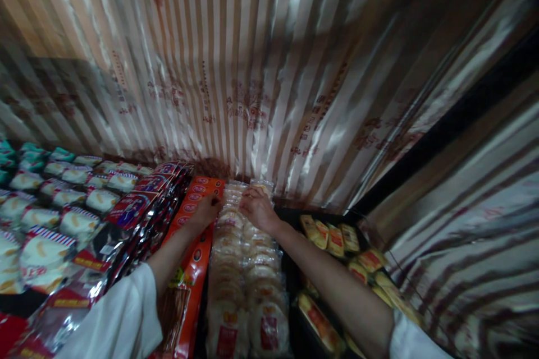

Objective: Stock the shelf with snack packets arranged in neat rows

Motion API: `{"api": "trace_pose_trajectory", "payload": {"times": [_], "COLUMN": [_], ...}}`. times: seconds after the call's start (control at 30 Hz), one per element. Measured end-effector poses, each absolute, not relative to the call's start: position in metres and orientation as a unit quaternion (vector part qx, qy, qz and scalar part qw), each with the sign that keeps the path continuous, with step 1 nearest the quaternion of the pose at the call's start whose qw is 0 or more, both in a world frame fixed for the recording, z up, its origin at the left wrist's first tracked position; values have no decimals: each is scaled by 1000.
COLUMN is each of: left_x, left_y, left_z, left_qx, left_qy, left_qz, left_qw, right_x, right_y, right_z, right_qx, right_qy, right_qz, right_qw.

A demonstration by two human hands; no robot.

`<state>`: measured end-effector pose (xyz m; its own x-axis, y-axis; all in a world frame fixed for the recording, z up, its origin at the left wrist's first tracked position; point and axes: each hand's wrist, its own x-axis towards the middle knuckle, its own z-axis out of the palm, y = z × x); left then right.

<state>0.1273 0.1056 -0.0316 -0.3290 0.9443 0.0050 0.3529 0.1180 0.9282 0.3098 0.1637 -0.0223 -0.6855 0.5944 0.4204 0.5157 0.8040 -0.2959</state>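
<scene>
Two rows of clear-wrapped round flat cakes (227,297) with red and yellow labels run away from me, overlapping one another. At the far end of these rows, my left hand (209,210) is beside the left row, over the edge of an orange snack packet (196,269). Its fingers are curled, and their tips are dim and blurred. My right hand (257,210) is over the far end of the right row, fingers bent down and close together at the clear wrappers. Whatever either hand grips is too small or hidden to make out.
Dark red shiny packets (138,207) overlap on the left, beside several white striped bread packs (80,221) and green packets (31,154). On the right, a black tray (290,286) holds yellow wrapped cakes (336,240). A striped foil curtain (236,67) hangs behind; a dark bar (442,118) slants at right.
</scene>
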Motion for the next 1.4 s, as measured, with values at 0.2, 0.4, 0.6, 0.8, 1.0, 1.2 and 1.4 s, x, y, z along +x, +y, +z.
{"api": "trace_pose_trajectory", "payload": {"times": [0.2,0.4,0.6,0.8,1.0,1.2,1.4], "left_x": [111,114,124,132,136,124,126], "left_y": [86,73,73,77,77,58,42], "left_z": [-30,-29,-29,-28,-28,-26,-29], "left_qx": [517,552,517,474,473,468,502], "left_qy": [739,684,670,665,662,747,700], "left_qz": [346,324,404,459,469,398,361], "left_qw": [259,350,347,350,344,254,358], "right_x": [305,303,308,313,308,305,303], "right_y": [164,165,158,148,145,148,147], "right_z": [-25,-28,-23,-18,-24,-27,-25], "right_qx": [-319,-325,-312,-279,-307,-323,-321], "right_qy": [-906,-901,-898,-916,-906,-903,-914], "right_qz": [63,76,85,89,112,116,94], "right_qw": [272,277,298,276,268,257,230]}}
